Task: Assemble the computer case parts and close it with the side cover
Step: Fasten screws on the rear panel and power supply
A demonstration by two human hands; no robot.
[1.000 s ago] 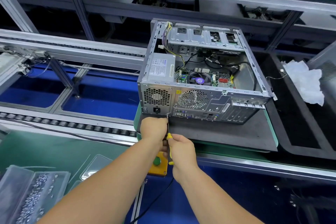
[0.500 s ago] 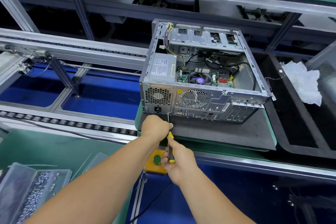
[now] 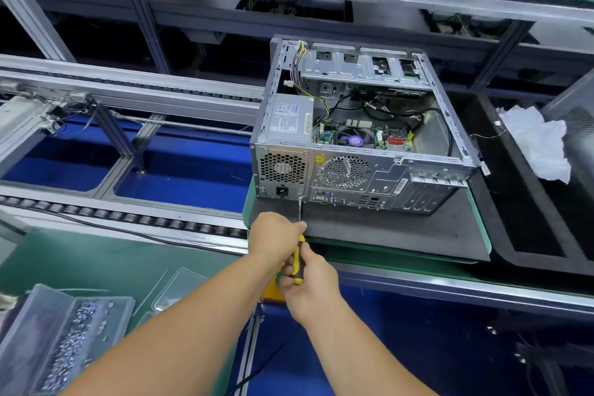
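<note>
An open metal computer case point(image 3: 356, 170) lies on its side on a dark mat point(image 3: 401, 228), its back panel facing me. Inside I see the power supply point(image 3: 289, 119), the motherboard with a fan, cables and drive bays. My right hand point(image 3: 308, 283) grips the yellow-and-black handle of a screwdriver point(image 3: 297, 262). Its thin shaft runs up to the lower edge of the back panel, below the power supply. My left hand point(image 3: 274, 235) is curled round the shaft near the top of the handle. No side cover is in view.
A clear plastic box of small screws point(image 3: 64, 347) sits at the bottom left on the green bench. A roller conveyor point(image 3: 128, 219) runs to the left of the case. White crumpled wrapping point(image 3: 540, 145) lies in a black tray on the right.
My right hand has slid a little lower on the screwdriver handle while the tip stays at the back panel. The left hand stays on the shaft. The case has not moved.
</note>
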